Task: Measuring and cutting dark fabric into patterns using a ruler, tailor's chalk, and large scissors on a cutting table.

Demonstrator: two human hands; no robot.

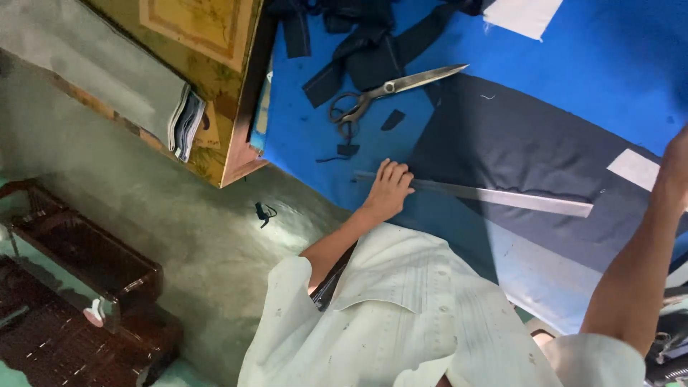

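My left hand (389, 188) lies flat, fingers stretched out, on the left end of a long metal ruler (502, 196). The ruler runs along the near edge of a dark navy cloth (516, 140) spread on a blue-covered table (602, 57). Only the wrist and heel of my right hand (676, 161) show at the right border, raised over the cloth near a white patch (633, 168); its fingers are out of view. Large steel scissors (387, 89) lie shut beyond my left hand.
Dark cloth scraps (358, 43) are piled at the table's far side. A wooden cabinet (222, 86) with folded grey fabric (183, 122) stands to the left. Dark wicker furniture (79, 251) sits on the green floor, where a black scrap (265, 213) lies.
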